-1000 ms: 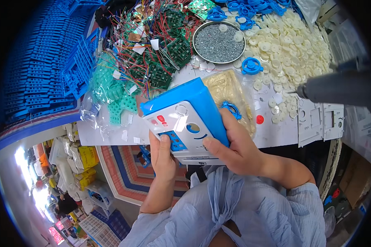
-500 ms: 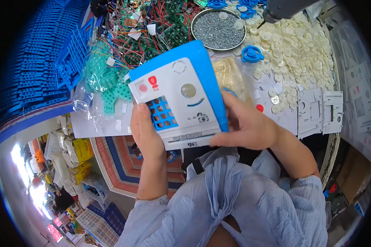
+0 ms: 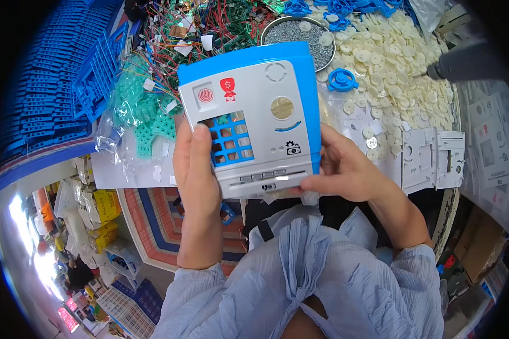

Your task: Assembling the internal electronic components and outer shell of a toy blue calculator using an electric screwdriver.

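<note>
Between my two hands is a toy money box casing, with a white front panel set in a blue shell. It has a square grid opening at its lower left, a round hole and a slot along its bottom edge. My left hand is closed on its left side, thumb on the front next to the grid. My right hand grips the lower right side, thumb at the bottom corner and the other fingers partly hidden behind. The casing is held above the table, its front facing up toward me.
Green keypads in clear plastic, wired circuit boards and a dish of screws lie beyond. Cream discs, a blue knob part, white panels and a dark electric screwdriver are right; blue plastic parts are stacked left.
The casing has turned slightly clockwise, and its front now faces me more squarely. Both hands keep hold of it. The screwdriver has swung to the right, away from the screw dish.
</note>
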Action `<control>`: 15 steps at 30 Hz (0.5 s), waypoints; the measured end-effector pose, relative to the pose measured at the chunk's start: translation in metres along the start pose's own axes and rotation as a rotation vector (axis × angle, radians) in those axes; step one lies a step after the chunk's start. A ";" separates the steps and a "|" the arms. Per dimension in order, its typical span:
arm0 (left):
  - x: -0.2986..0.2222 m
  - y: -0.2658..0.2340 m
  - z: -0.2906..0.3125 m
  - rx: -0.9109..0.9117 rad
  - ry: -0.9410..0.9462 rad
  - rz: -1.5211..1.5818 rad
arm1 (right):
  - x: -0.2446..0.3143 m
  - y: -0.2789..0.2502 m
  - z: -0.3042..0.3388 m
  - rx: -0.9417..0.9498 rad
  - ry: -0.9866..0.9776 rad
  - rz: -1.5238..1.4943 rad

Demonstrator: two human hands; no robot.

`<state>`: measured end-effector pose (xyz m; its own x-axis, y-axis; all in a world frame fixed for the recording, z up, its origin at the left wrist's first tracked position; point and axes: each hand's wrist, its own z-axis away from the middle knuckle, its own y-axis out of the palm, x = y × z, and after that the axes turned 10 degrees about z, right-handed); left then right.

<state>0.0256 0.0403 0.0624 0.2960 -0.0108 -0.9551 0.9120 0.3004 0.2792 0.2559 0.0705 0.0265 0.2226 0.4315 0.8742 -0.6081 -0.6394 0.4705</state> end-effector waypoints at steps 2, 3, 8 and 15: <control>-0.007 0.008 0.008 0.040 0.087 -0.130 | -0.005 -0.001 -0.007 -0.016 0.049 0.013; -0.008 0.004 0.009 0.114 0.079 -0.089 | -0.008 0.000 -0.007 -0.029 0.035 0.007; 0.001 -0.013 -0.007 0.079 0.172 -0.248 | -0.011 0.005 -0.005 -0.143 -0.151 0.002; 0.002 -0.033 -0.023 0.340 -0.545 0.353 | 0.032 -0.035 -0.006 -0.267 -0.845 1.504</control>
<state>-0.0102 0.0529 0.0493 0.6067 -0.4673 -0.6430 0.7481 0.0623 0.6607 0.2796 0.1111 0.0375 -0.3558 -0.8662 0.3509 -0.7192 0.0140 -0.6947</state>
